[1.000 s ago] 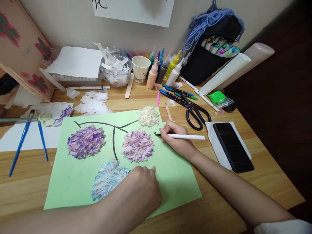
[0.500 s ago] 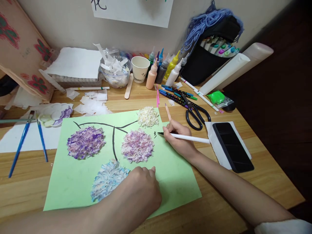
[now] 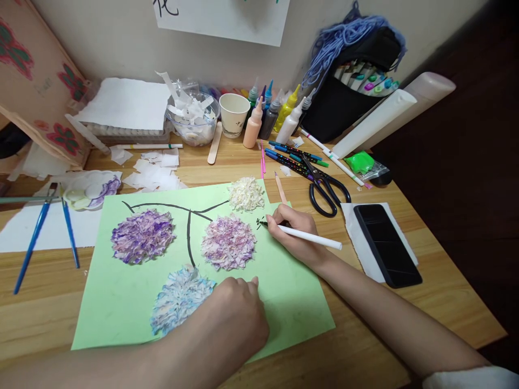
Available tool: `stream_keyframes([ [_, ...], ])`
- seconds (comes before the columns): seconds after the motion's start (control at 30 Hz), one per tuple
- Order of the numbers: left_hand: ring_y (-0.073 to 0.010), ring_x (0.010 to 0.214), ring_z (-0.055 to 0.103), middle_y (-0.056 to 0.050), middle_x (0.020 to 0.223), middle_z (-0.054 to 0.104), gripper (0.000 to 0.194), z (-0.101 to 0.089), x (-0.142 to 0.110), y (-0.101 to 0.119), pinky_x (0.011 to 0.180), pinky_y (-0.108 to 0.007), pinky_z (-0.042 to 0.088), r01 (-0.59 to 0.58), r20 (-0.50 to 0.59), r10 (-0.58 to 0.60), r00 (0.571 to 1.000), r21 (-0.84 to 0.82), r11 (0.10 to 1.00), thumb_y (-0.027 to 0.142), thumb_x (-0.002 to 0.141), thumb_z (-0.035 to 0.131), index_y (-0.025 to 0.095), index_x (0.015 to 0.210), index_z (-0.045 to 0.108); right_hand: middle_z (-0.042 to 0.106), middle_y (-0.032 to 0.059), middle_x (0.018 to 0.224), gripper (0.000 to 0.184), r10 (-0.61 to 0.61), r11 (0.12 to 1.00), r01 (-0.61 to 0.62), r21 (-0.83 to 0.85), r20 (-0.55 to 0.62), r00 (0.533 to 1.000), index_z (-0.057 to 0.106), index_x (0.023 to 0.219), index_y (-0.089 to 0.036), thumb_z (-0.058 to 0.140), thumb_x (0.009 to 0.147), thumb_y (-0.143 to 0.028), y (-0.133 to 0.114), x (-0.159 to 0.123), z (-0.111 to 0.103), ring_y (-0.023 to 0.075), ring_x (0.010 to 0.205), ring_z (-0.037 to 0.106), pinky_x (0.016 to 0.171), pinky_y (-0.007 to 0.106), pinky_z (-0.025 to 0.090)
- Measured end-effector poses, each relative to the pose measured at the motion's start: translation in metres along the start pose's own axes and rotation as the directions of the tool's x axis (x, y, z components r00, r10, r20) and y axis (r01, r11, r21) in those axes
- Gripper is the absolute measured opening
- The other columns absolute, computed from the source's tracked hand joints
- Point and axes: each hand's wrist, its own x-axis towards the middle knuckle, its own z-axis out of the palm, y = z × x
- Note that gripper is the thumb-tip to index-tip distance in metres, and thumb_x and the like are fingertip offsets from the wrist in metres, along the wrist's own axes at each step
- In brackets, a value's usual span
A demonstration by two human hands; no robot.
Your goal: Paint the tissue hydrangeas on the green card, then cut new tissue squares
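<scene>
A white marker pen (image 3: 314, 236) with a black tip is pinched in the fingers of my right hand (image 3: 298, 229). Its tip meets the green paper (image 3: 109, 302) beside small black strokes (image 3: 259, 222). My left hand (image 3: 239, 316) rests on the sheet as a loose fist, covering part of a pale blue ruffled flower (image 3: 180, 300); its palm side is hidden. Also on the sheet are a purple flower (image 3: 142, 236), a pink-purple flower (image 3: 229, 242) and a cream flower (image 3: 246, 193). Black drawn stems (image 3: 188, 232) run between them.
Black-handled scissors (image 3: 322, 192) lie among several pens right of the paper, with a phone (image 3: 387, 243) nearby. Paint bottles (image 3: 252, 129), a paper cup (image 3: 234, 114) and a bowl of scraps (image 3: 194, 121) line the back. Two blue brushes (image 3: 36, 243) lie left.
The marker's back end has swung down and left as my right hand shifted slightly. Another short black stroke shows by the tip. My left hand has stayed in place.
</scene>
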Motion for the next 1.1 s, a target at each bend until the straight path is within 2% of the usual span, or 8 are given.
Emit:
stream_keyframes([
  [0.07,-0.0115,0.05,0.05,-0.007,0.068,0.063,0.023,-0.001,0.0,0.0,0.047,-0.027,0.028,-0.007,0.004,0.007,1.0,0.005,1.0,0.012,0.087,0.049,0.005,0.105,0.062,0.039,-0.0056,0.054,0.027,0.013,1.0,-0.013,-0.009,0.003,1.0,0.036,0.061,-0.021,0.05,0.084,-0.023,0.0,0.0,0.0,0.0086,0.05,0.039,0.051,0.022,0.031],
  [0.27,-0.0114,0.049,0.049,-0.006,0.066,0.062,0.021,-0.001,-0.001,-0.001,0.046,-0.026,0.026,-0.021,-0.015,0.021,1.0,0.024,0.999,0.011,0.086,0.051,0.006,0.102,0.063,0.035,-0.0059,0.054,0.029,0.057,0.998,-0.06,-0.023,-0.11,0.992,0.031,0.06,-0.021,0.048,0.084,-0.019,0.002,0.0,0.001,0.0088,0.049,0.036,0.051,0.023,0.029],
  [0.43,-0.011,0.049,0.049,-0.005,0.064,0.06,0.021,-0.005,0.0,-0.002,0.046,-0.026,0.026,-0.024,-0.008,0.024,1.0,0.027,0.999,0.011,0.085,0.051,0.006,0.101,0.063,0.038,-0.0057,0.054,0.027,0.053,0.998,-0.054,-0.013,-0.067,0.996,0.035,0.062,-0.021,0.05,0.085,-0.023,0.004,0.0,0.001,0.0088,0.05,0.038,0.051,0.023,0.03],
  [0.67,-0.0114,0.047,0.047,-0.004,0.061,0.059,0.02,-0.002,0.0,-0.001,0.045,-0.027,0.024,-0.04,-0.02,0.041,0.999,0.046,0.998,0.012,0.084,0.054,0.007,0.1,0.065,0.03,-0.0061,0.053,0.031,0.002,1.0,-0.004,-0.028,-0.063,0.998,0.029,0.058,-0.021,0.049,0.082,-0.018,0.003,-0.001,0.001,0.008,0.048,0.033,0.05,0.023,0.027],
  [0.83,-0.0118,0.046,0.047,-0.003,0.057,0.056,0.018,-0.002,0.0,0.0,0.045,-0.027,0.022,-0.039,-0.048,0.042,0.998,0.065,0.997,0.015,0.082,0.059,0.007,0.096,0.066,0.035,-0.0059,0.053,0.029,0.038,0.999,-0.039,-0.014,-0.072,0.997,0.032,0.059,-0.021,0.049,0.082,-0.019,0.001,0.0,0.0,0.0083,0.048,0.035,0.051,0.023,0.028],
  [0.97,-0.0121,0.045,0.046,-0.002,0.055,0.055,0.014,-0.008,0.001,-0.001,0.043,-0.028,0.02,-0.079,-0.034,0.081,0.996,0.072,0.994,0.016,0.078,0.063,0.008,0.089,0.067,0.035,-0.0057,0.052,0.03,0.017,1.0,-0.018,-0.014,-0.038,0.999,0.032,0.057,-0.021,0.05,0.081,-0.018,0.0,0.001,0.0,0.0084,0.048,0.035,0.051,0.024,0.027],
  [1.1,-0.0111,0.046,0.046,-0.002,0.057,0.056,0.015,-0.01,0.002,-0.002,0.044,-0.027,0.022,-0.064,-0.021,0.066,0.998,0.065,0.996,0.014,0.08,0.06,0.008,0.093,0.067,0.037,-0.0056,0.053,0.029,0.02,1.0,-0.021,-0.009,-0.054,0.998,0.033,0.059,-0.021,0.05,0.083,-0.021,0.001,0.0,0.0,0.0086,0.048,0.036,0.051,0.024,0.029],
])
